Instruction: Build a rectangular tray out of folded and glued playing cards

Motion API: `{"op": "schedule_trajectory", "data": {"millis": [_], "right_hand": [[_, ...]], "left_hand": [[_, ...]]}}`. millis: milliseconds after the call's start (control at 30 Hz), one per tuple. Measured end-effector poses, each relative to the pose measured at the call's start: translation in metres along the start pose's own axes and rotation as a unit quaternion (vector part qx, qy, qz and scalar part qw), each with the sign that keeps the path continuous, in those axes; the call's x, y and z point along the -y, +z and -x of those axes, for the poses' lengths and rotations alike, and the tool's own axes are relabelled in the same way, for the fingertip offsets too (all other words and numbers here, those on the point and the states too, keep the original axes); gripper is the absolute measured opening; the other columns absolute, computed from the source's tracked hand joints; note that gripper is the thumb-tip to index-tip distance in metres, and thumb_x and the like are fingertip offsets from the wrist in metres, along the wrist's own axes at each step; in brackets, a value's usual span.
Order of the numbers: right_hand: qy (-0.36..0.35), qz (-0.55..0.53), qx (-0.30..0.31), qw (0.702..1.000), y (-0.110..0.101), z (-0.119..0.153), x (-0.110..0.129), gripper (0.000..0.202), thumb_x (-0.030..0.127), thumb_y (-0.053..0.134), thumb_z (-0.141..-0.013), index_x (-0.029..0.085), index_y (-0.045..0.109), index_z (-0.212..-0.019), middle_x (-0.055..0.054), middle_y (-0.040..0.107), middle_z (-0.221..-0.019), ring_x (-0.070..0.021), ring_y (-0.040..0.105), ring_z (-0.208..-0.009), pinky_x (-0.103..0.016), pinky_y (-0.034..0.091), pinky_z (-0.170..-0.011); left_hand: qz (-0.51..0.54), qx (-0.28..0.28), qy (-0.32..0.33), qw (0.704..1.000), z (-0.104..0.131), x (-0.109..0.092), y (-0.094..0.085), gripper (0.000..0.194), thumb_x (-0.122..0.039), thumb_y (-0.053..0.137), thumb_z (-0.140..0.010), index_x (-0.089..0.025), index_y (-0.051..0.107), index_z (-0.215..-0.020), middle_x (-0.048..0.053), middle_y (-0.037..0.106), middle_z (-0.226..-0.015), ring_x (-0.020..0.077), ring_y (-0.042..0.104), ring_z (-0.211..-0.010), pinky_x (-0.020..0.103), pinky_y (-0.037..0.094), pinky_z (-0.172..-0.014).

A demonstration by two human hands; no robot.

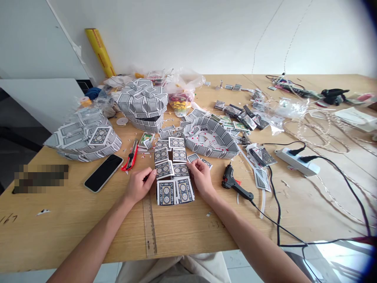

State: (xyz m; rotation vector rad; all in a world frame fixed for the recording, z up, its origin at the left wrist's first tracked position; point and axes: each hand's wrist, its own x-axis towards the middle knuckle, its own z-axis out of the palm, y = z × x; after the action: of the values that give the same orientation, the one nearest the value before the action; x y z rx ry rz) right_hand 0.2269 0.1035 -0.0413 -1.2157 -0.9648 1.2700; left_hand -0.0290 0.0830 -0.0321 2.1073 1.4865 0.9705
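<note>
Though apart, forearms (113, 222) aslant toward cards (180, 170)

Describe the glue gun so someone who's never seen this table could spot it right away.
On the wooden table, find the person's right hand, at the edge of the card panel. The glue gun lies just right of that hand. It's black and pistol-shaped with a bit of red, unlike the patterned card tray behind it or the white power strip farther right.

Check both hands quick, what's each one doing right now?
Left hand: closed, fingers curled, holding the left edge of the playing-card piece.
Right hand: closed, pinching that piece's right edge.
</note>
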Motion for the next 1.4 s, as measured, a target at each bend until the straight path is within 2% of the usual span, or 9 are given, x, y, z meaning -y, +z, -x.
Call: {"op": "schedule_trajectory", "data": {"millis": [533, 733, 933, 1033, 1100, 1167, 1267, 1333, 1400], "right_hand": [[-0.003, -0.008, 0.003, 1.000, 0.0006, 0.0002, 0.0020, 0.047, 0.055, 0.082, -0.080, 0.026, 0.047, -0.068, 0.007, 0.042, -0.059, -0.0139, 0.034, -0.056, -0.031, 0.026, -0.055], [-0.007, -0.005, 0.003, 1.000, 0.0011, 0.0005, 0.0034, 0.047, 0.055, 0.081, -0.080, 0.026, 0.046, -0.067, 0.006, 0.043, -0.060, -0.0144, 0.034, -0.056, -0.031, 0.028, -0.056], [-0.008, -0.004, 0.002, 1.000, 0.0012, -0.0003, 0.0021, 0.045, 0.055, 0.079, -0.080, 0.026, 0.046, -0.068, 0.007, 0.044, -0.058, -0.0144, 0.036, -0.055, -0.031, 0.029, -0.055], [-0.010, -0.004, 0.003, 1.000, 0.0010, -0.0012, 0.0010, 0.046, 0.055, 0.079, -0.080, 0.026, 0.046, -0.068, 0.007, 0.044, -0.057, -0.0142, 0.036, -0.054, -0.031, 0.030, -0.055], [-0.011, -0.004, 0.004, 1.000, 0.0008, -0.0016, 0.0005, 0.046, 0.056, 0.079, -0.080, 0.026, 0.046, -0.068, 0.007, 0.044, -0.057, -0.0139, 0.036, -0.054, -0.031, 0.029, -0.054], [-0.014, -0.005, 0.004, 1.000, 0.0007, -0.0019, 0.0004, 0.045, 0.055, 0.079, -0.080, 0.026, 0.046, -0.068, 0.007, 0.044, -0.057, -0.0138, 0.035, -0.054, -0.030, 0.028, -0.055], [-0.017, -0.007, 0.004, 1.000, 0.0006, -0.0021, 0.0005, 0.045, 0.054, 0.079, -0.080, 0.026, 0.047, -0.067, 0.007, 0.044, -0.057, -0.0140, 0.036, -0.055, -0.030, 0.028, -0.055], [-0.017, -0.008, 0.004, 1.000, 0.0008, -0.0021, 0.0005, 0.045, 0.054, 0.079, -0.080, 0.026, 0.046, -0.067, 0.007, 0.043, -0.057, -0.0140, 0.035, -0.055, -0.030, 0.027, -0.055], [-0.016, -0.008, 0.003, 1.000, 0.0010, -0.0020, 0.0006, 0.045, 0.054, 0.079, -0.080, 0.026, 0.047, -0.067, 0.007, 0.043, -0.057, -0.0141, 0.035, -0.055, -0.030, 0.027, -0.055]], "left_hand": [[-0.003, -0.005, 0.007, 1.000, -0.0007, -0.0018, -0.0013, 0.045, -0.038, 0.053, -0.105, -0.020, 0.045, -0.064, -0.006, 0.042, -0.056, 0.0099, 0.043, -0.051, 0.026, 0.030, -0.057], [-0.012, -0.012, -0.004, 1.000, -0.0005, -0.0015, -0.0028, 0.041, -0.041, 0.054, -0.104, -0.021, 0.054, -0.068, -0.004, 0.051, -0.058, 0.0114, 0.048, -0.054, 0.026, 0.036, -0.060], [0.019, -0.065, 0.008, 0.998, -0.0029, -0.0004, -0.0060, 0.021, -0.040, 0.059, -0.102, -0.021, 0.066, -0.097, 0.005, 0.071, -0.092, 0.0179, 0.066, -0.081, 0.030, 0.055, -0.077], [0.016, -0.071, 0.021, 0.997, -0.0039, 0.0013, -0.0057, 0.027, -0.043, 0.060, -0.101, -0.021, 0.068, -0.115, 0.011, 0.072, -0.114, 0.0232, 0.070, -0.100, 0.034, 0.060, -0.083], [0.017, -0.062, 0.035, 0.997, -0.0037, 0.0025, -0.0049, 0.035, -0.043, 0.059, -0.103, -0.022, 0.066, -0.129, 0.014, 0.069, -0.131, 0.0274, 0.068, -0.120, 0.038, 0.062, -0.090], [0.016, -0.046, 0.054, 0.997, -0.0029, 0.0033, -0.0041, 0.044, -0.042, 0.058, -0.105, -0.023, 0.061, -0.145, 0.014, 0.062, -0.149, 0.0301, 0.059, -0.140, 0.044, 0.059, -0.107], [0.012, -0.009, 0.074, 0.997, -0.0020, 0.0033, -0.0033, 0.055, -0.040, 0.054, -0.108, -0.027, 0.048, -0.162, 0.011, 0.046, -0.170, 0.0307, 0.044, -0.157, 0.052, 0.038, -0.130], [0.011, 0.022, 0.080, 0.996, -0.0020, 0.0032, -0.0026, 0.058, -0.039, 0.051, -0.110, -0.029, 0.043, -0.166, 0.009, 0.039, -0.175, 0.0300, 0.037, -0.162, 0.053, 0.030, -0.135], [0.007, 0.044, 0.084, 0.995, -0.0024, 0.0039, -0.0016, 0.058, -0.040, 0.049, -0.110, -0.029, 0.042, -0.167, 0.008, 0.037, -0.176, 0.0294, 0.036, -0.163, 0.052, 0.029, -0.135]]}}
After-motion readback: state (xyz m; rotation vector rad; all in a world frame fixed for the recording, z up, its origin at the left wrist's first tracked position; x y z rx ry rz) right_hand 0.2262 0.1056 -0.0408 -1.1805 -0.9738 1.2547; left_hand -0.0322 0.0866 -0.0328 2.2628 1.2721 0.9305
